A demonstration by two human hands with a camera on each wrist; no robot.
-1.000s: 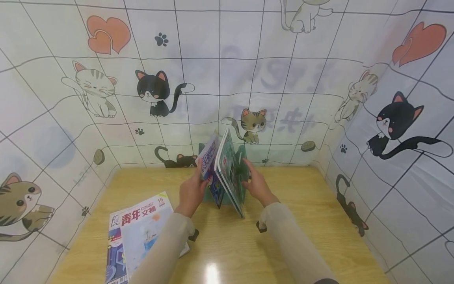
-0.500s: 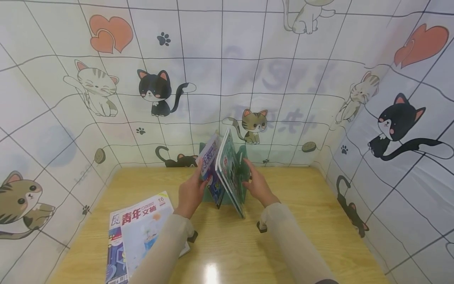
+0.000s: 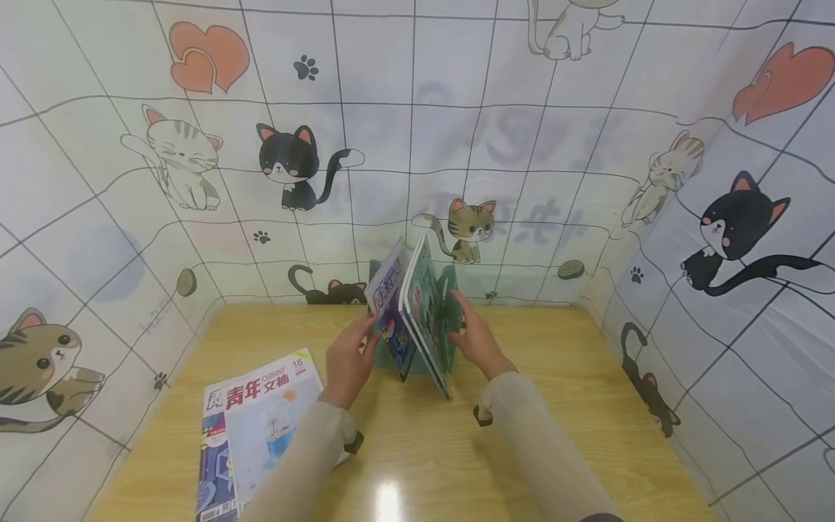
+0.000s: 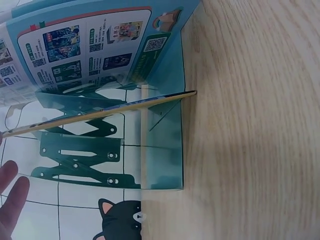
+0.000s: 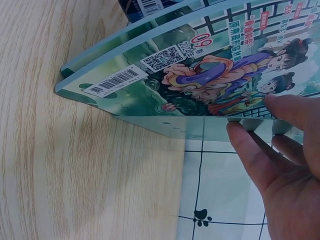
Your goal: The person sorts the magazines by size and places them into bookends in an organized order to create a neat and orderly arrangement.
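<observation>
A green expandable bookend (image 4: 164, 165) with a lattice back stands on the wooden table against the wall. Two pale-spined green magazines (image 3: 424, 308) lean in it, slanting, with a cartoon cover facing right. Left of them a purple-blue magazine (image 3: 395, 341) stands tilted, its upper edge apart from the green pair. My left hand (image 3: 348, 365) is at the purple-blue magazine's left side, a fingertip right at its edge and the other fingers spread away. My right hand (image 3: 481, 342) grips the bookend's right side, thumb (image 5: 287, 109) over the green cover and fingers outside.
At the left front, a white-covered magazine (image 3: 270, 435) with red lettering lies flat, overlapping a purple magazine (image 3: 217, 464). My left sleeve covers part of them. A cat-patterned sheet (image 3: 365, 145) closes off the back and both sides of the table (image 3: 541, 348).
My left hand has loosened from the purple-blue magazine and drawn slightly down, and the magazine stays leaning. My right hand keeps its place at the bookend. The head view has shifted a little.
</observation>
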